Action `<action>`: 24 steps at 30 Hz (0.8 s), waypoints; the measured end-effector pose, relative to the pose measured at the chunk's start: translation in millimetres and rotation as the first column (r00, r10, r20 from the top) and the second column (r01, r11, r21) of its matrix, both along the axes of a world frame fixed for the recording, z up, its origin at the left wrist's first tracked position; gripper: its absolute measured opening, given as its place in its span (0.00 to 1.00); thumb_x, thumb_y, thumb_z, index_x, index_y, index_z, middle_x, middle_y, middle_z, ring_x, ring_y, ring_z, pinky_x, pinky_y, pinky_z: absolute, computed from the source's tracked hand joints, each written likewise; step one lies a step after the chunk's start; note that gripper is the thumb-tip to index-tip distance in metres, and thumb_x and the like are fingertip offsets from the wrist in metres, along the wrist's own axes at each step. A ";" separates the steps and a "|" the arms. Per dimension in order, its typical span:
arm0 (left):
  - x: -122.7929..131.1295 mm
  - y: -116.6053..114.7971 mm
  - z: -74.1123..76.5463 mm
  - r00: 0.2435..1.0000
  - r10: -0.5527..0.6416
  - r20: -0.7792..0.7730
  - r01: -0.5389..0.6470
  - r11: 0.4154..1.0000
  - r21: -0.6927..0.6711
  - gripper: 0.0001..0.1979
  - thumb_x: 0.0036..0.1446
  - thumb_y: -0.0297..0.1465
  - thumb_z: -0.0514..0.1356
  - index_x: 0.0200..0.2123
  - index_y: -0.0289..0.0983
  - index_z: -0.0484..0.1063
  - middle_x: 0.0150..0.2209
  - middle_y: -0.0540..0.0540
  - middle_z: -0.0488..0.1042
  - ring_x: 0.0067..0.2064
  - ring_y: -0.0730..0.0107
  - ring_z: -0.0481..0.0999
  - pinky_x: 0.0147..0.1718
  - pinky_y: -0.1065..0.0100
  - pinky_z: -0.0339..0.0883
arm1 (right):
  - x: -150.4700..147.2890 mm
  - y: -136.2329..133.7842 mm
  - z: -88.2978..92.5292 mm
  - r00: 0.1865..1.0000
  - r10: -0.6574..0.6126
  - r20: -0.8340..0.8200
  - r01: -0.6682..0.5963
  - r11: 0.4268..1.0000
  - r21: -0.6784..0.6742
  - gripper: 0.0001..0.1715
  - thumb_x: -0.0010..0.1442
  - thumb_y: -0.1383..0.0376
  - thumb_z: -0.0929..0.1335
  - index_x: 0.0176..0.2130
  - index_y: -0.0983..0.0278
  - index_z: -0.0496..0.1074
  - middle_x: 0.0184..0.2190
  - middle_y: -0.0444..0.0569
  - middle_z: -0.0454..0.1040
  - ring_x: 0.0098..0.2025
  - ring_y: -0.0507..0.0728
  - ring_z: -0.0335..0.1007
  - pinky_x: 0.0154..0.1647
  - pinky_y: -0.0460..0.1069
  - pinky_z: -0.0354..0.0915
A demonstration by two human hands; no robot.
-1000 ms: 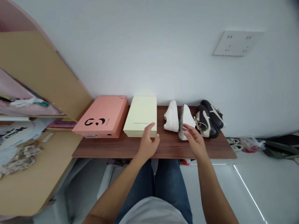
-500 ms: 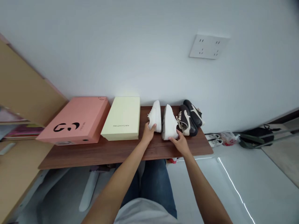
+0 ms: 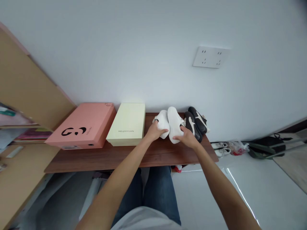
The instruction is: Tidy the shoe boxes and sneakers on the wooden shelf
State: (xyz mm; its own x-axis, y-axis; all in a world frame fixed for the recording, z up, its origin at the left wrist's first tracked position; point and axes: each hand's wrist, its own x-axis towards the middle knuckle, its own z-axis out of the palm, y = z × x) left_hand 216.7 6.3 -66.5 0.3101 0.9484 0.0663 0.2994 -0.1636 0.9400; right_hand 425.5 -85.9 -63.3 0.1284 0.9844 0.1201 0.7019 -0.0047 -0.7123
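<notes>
A pair of white sneakers stands on the dark wooden bench (image 3: pixel 100 163), close together. My left hand (image 3: pixel 157 131) grips the left white sneaker (image 3: pixel 164 119) from the near side. My right hand (image 3: pixel 188 137) is closed on the right white sneaker (image 3: pixel 174 120). My fingers hide part of each shoe. Just right of them lies a pair of black-and-cream sneakers (image 3: pixel 195 123). To the left sit a pale yellow MEIZHIYUAN shoebox (image 3: pixel 126 124) and a salmon-pink shoebox (image 3: pixel 81 126), both shut.
A white wall socket plate (image 3: pixel 211 57) is on the wall above the bench. A tan wooden shelf unit (image 3: pixel 28 83) stands at the left. On the floor at the right are white shoes (image 3: pixel 222 149), a plastic bag (image 3: pixel 237 148) and a dark bag (image 3: pixel 266 147).
My hands have moved from beside the white sneakers to gripping them. The sneakers now stand closer together, and the view has shifted compared with a second ago.
</notes>
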 end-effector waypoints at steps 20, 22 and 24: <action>34.1 -0.4 4.2 0.576 -0.004 -0.818 0.339 0.911 0.234 0.23 0.48 0.30 0.70 0.47 0.32 0.68 0.44 0.29 0.77 0.51 0.43 0.76 0.51 0.54 0.61 | -23.9 63.2 11.4 0.758 0.244 0.605 -0.039 0.943 -0.331 0.27 0.51 0.55 0.75 0.47 0.60 0.68 0.45 0.57 0.78 0.49 0.66 0.74 0.45 0.53 0.64; 34.8 0.5 3.8 0.571 -0.005 -0.821 0.345 0.909 0.235 0.22 0.49 0.30 0.69 0.47 0.31 0.68 0.44 0.29 0.76 0.51 0.44 0.76 0.51 0.54 0.60 | -24.6 65.2 9.4 0.753 0.253 0.607 -0.043 0.940 -0.339 0.27 0.51 0.55 0.75 0.47 0.61 0.68 0.45 0.57 0.78 0.49 0.66 0.74 0.46 0.53 0.64; 34.5 0.9 2.7 0.565 -0.005 -0.825 0.352 0.906 0.236 0.22 0.50 0.29 0.68 0.47 0.31 0.68 0.44 0.28 0.76 0.51 0.43 0.76 0.51 0.54 0.60 | -25.1 67.0 7.5 0.749 0.261 0.609 -0.046 0.937 -0.346 0.28 0.51 0.54 0.76 0.47 0.61 0.68 0.46 0.58 0.78 0.49 0.66 0.74 0.46 0.53 0.64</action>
State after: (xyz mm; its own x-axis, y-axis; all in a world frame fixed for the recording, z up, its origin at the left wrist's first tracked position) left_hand 251.2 7.2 -63.8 0.5584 0.8296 0.0018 0.8130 -0.5477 0.1976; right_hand 400.5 -18.9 -55.9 -0.0282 0.9838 -0.1768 0.9967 0.0142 -0.0798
